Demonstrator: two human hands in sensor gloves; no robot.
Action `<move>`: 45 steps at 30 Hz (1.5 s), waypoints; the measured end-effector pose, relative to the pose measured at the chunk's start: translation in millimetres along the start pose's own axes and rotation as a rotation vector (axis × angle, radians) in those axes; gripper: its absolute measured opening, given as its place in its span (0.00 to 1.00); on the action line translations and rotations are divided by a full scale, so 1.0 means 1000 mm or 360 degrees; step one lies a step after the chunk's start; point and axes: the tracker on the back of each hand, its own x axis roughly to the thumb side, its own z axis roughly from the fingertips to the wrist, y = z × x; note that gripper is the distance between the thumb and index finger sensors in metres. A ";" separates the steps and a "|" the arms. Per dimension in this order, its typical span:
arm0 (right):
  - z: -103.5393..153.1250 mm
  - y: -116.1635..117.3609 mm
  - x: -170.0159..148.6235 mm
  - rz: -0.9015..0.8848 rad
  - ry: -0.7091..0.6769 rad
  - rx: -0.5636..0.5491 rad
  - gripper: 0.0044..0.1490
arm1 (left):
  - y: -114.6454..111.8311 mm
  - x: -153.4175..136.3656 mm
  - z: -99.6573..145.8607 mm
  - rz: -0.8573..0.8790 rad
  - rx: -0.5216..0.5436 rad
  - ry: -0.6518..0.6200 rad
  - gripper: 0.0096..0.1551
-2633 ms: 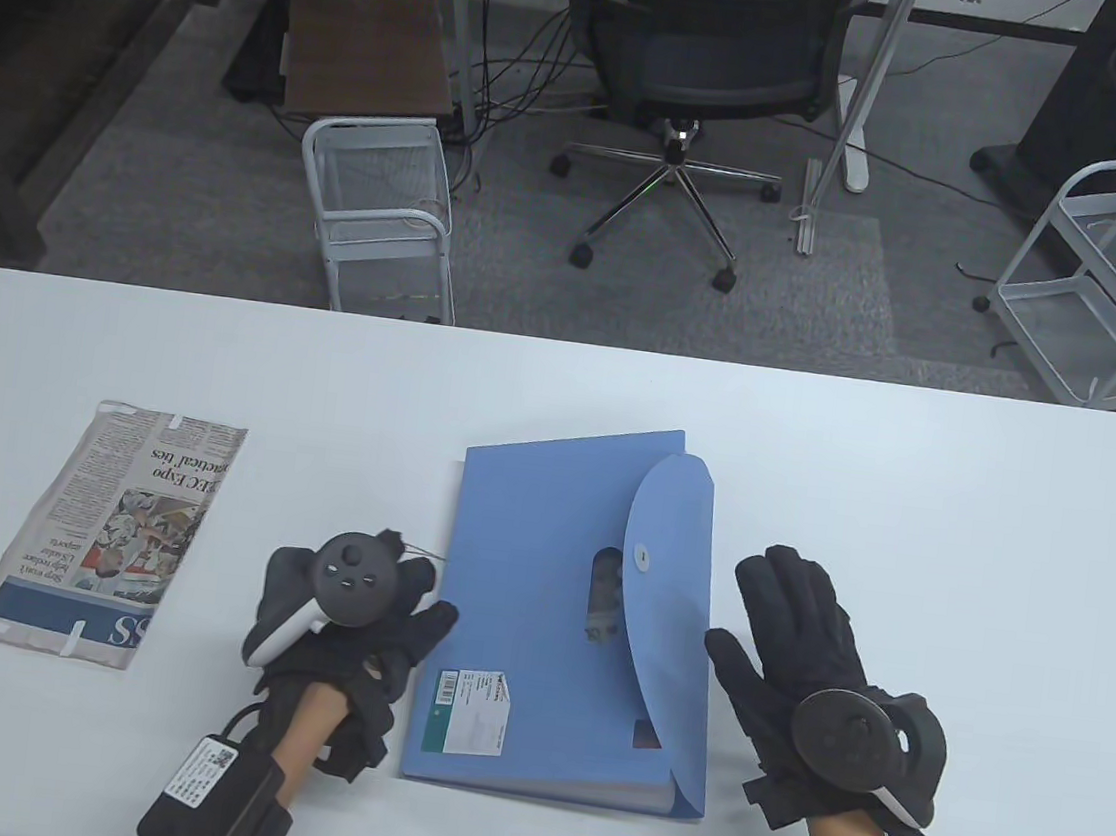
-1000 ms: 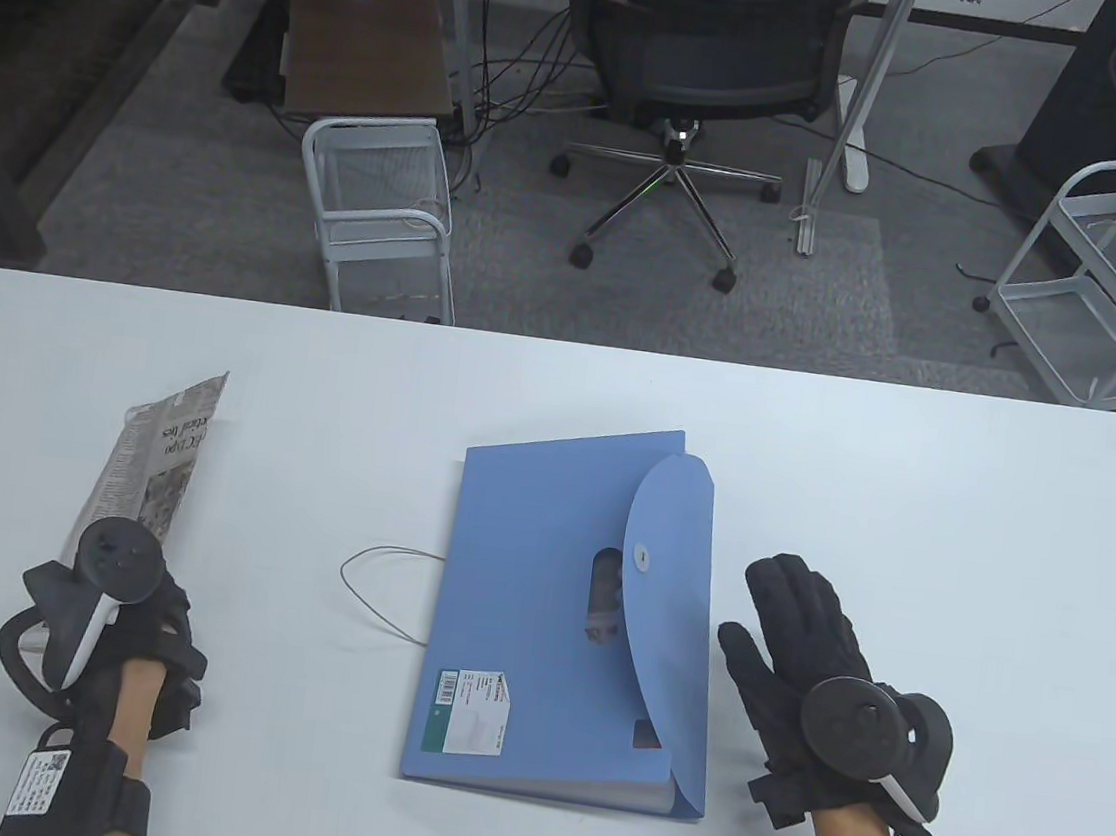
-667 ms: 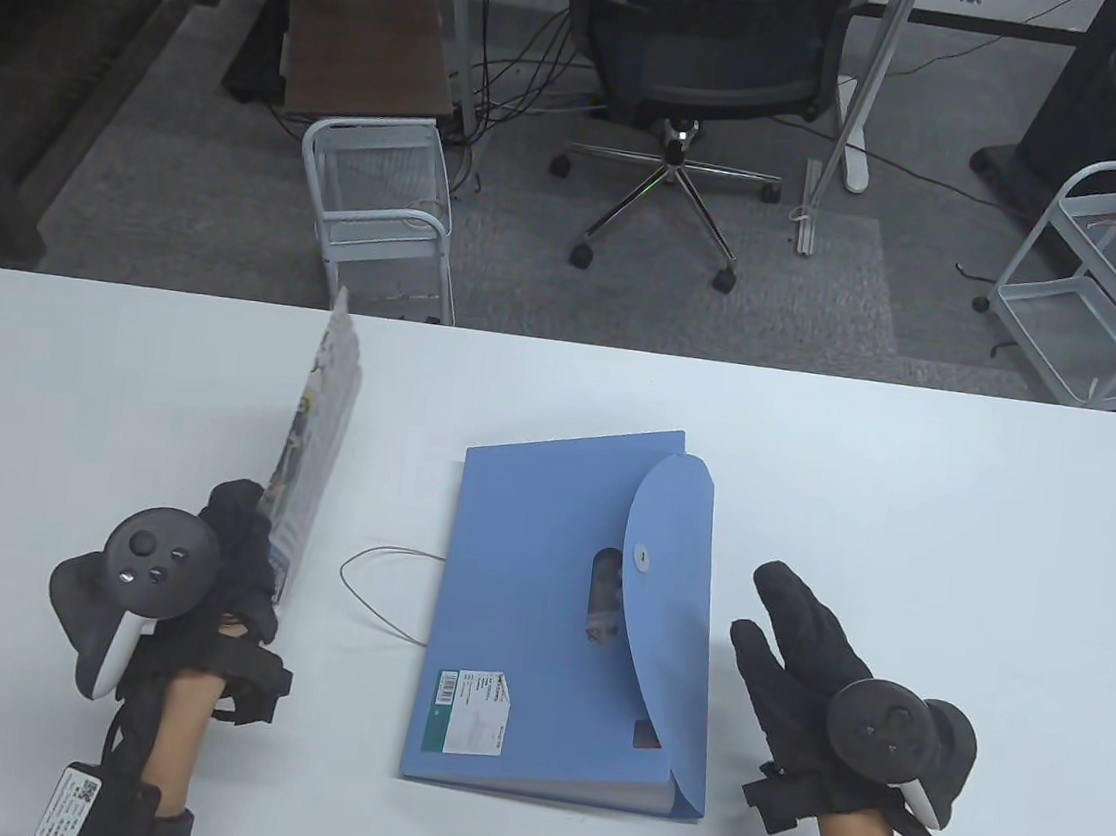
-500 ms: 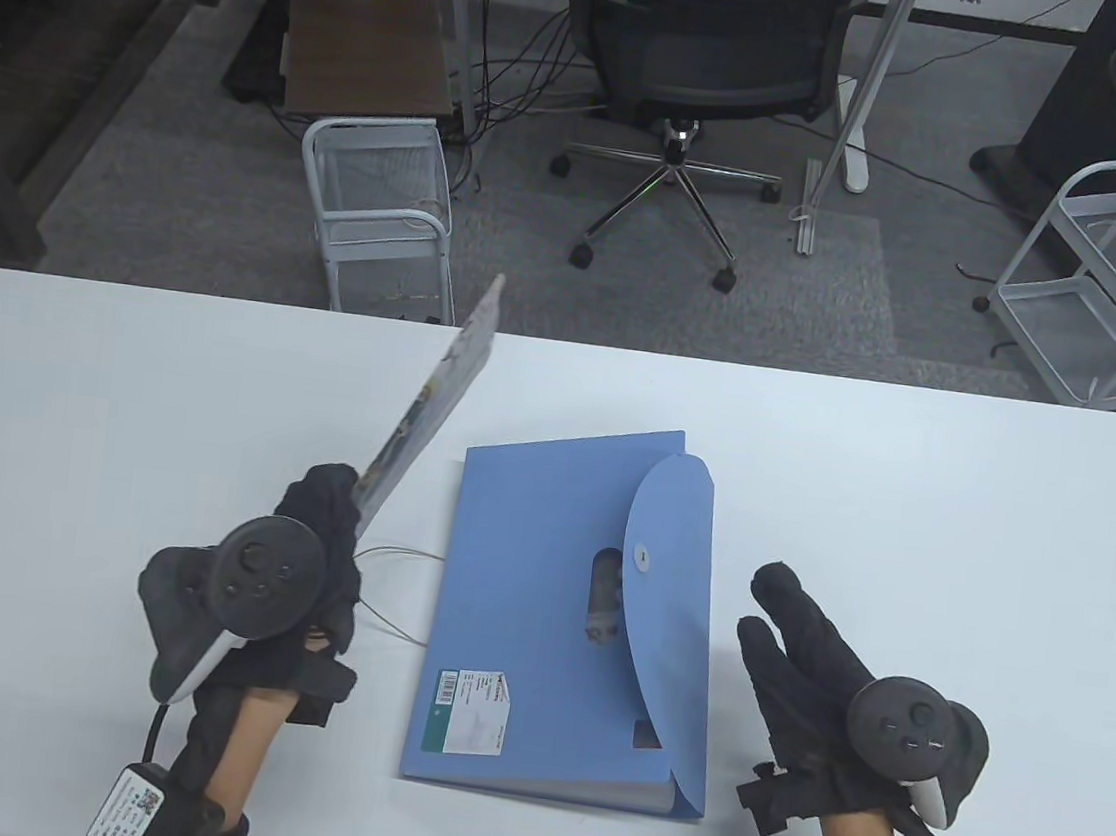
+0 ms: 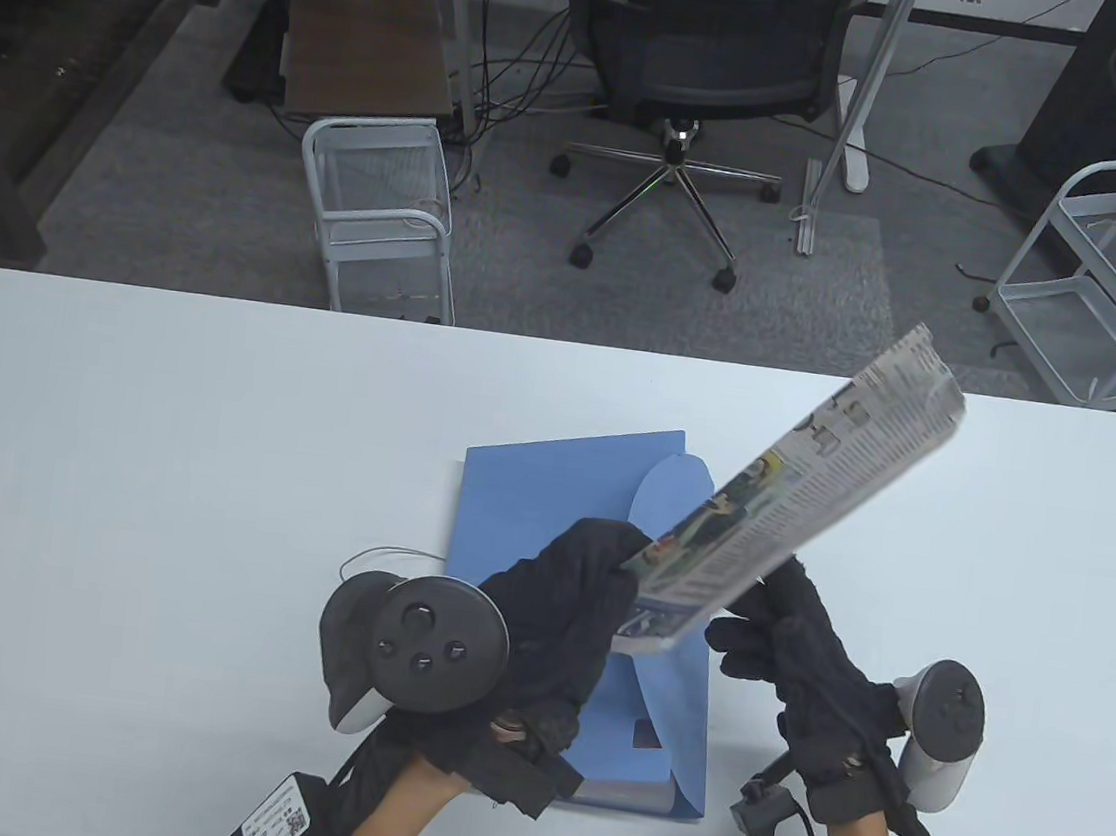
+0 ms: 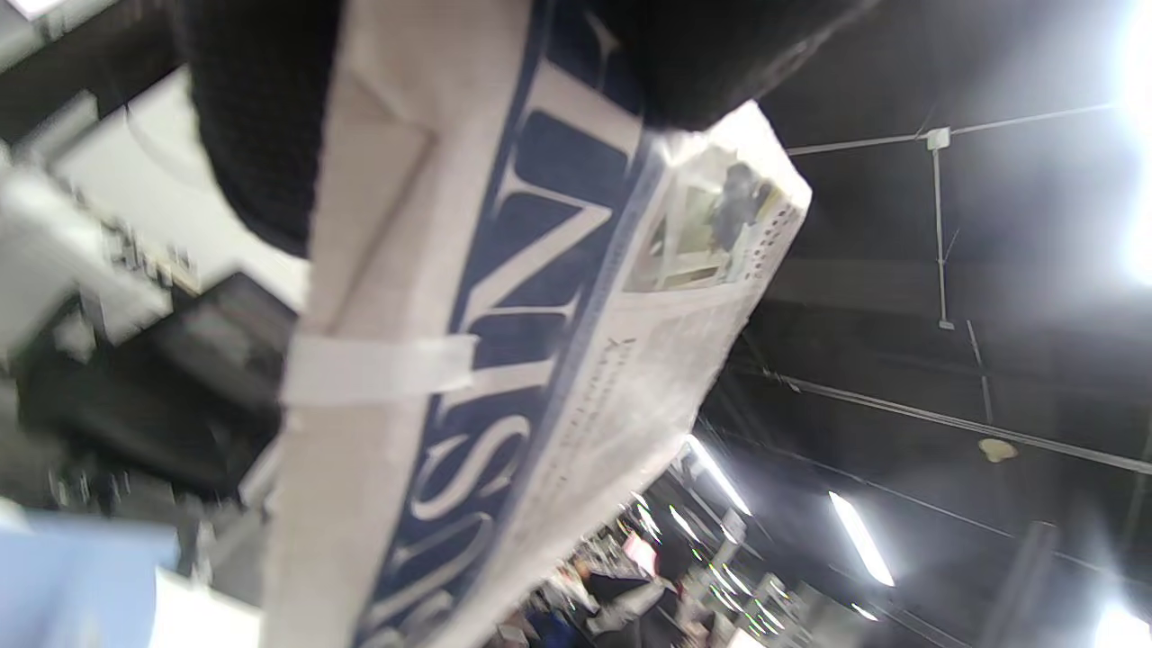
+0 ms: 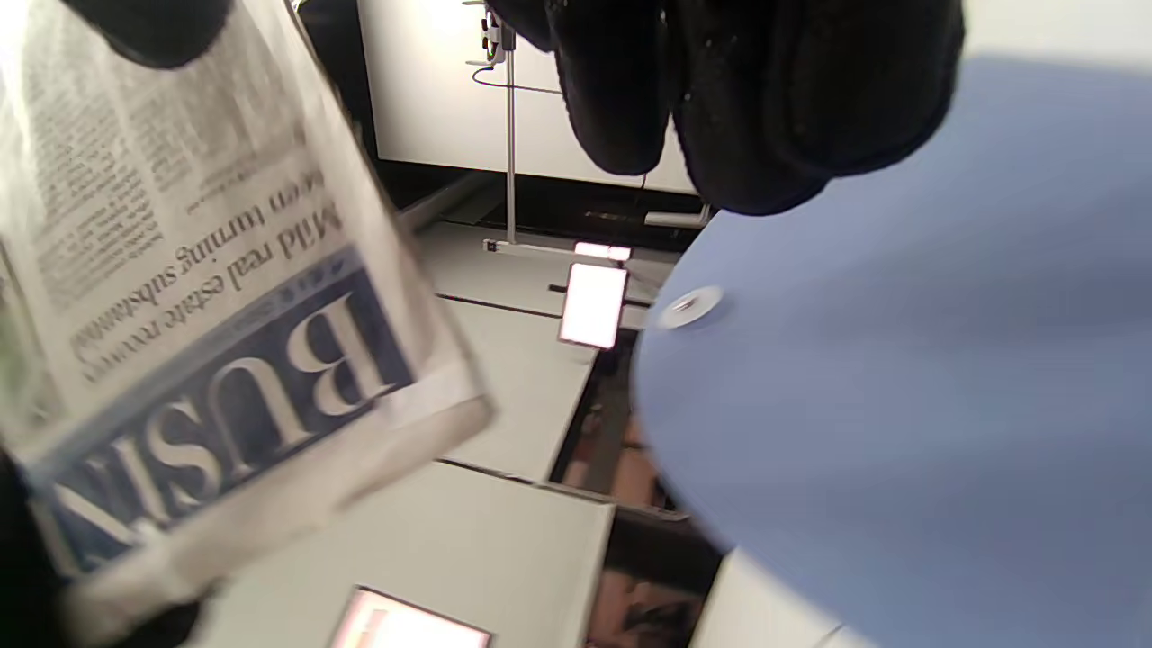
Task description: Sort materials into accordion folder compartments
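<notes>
- The left hand (image 5: 557, 599) grips the folded newspaper (image 5: 791, 495) by its lower end, raised slantwise above the blue accordion folder (image 5: 549, 498).
- The right hand (image 5: 794, 646) is loosely curled just beside the paper; whether it touches, I cannot tell.
- The folder lies closed on the table (image 5: 161, 453).
- The newspaper seems light and floppy; better to support it near the middle also.

Folded, taped newspaper (image 5: 801, 496) with dark blue masthead band, held up off the white surface (image 5: 161, 453), tilted, far end pointing up and to the right, near end low over the folder. Black-gloved left hand (image 5: 562, 605) grips its near end; black-gloved right hand (image 5: 794, 646) touches its underside just beside. Light blue plastic accordion folder (image 5: 529, 495) lies flat mid-surface, rounded flap (image 5: 677, 477) with white snap button down over its right side.
</notes>
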 end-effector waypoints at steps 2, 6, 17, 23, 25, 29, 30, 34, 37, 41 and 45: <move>0.001 -0.004 0.001 -0.0136 -0.0034 -0.0111 0.53 | -0.015 -0.016 -0.001 0.0161 -0.0084 0.0116 0.22; 0.006 -0.017 0.010 -0.0054 -0.0070 -0.0416 0.28 | -0.027 -0.042 -0.002 0.0045 -0.0029 0.0238 0.22; 0.010 -0.027 0.017 0.0255 -0.0085 -0.0593 0.28 | -0.050 -0.102 -0.013 0.0164 -0.0204 0.0474 0.22; 0.017 -0.044 0.021 0.0178 -0.0105 -0.0778 0.27 | -0.049 -0.127 -0.007 0.0062 -0.0012 0.0565 0.26; 0.019 -0.051 0.021 0.0153 -0.0102 -0.0839 0.27 | -0.051 -0.139 -0.004 -0.0087 -0.0020 0.0631 0.27; 0.020 -0.058 0.020 0.0119 -0.0073 -0.0885 0.27 | -0.073 -0.158 -0.004 -0.0318 -0.0235 0.0740 0.30; 0.021 -0.059 0.019 0.0116 -0.0071 -0.0883 0.27 | -0.081 -0.162 -0.004 -0.0344 -0.0299 0.0746 0.31; 0.021 -0.059 0.018 0.0133 -0.0057 -0.0883 0.28 | -0.108 -0.171 -0.005 -0.0329 -0.0475 0.0752 0.33; 0.021 -0.059 0.019 0.0133 -0.0049 -0.0879 0.28 | -0.120 -0.171 -0.007 -0.0250 -0.0597 0.0790 0.38; 0.021 -0.059 0.020 0.0105 -0.0042 -0.0861 0.28 | -0.130 -0.174 -0.006 0.0024 -0.0731 0.0879 0.44; 0.021 -0.057 0.020 0.0101 -0.0039 -0.0828 0.29 | -0.133 -0.179 -0.005 0.0316 -0.0803 0.0963 0.43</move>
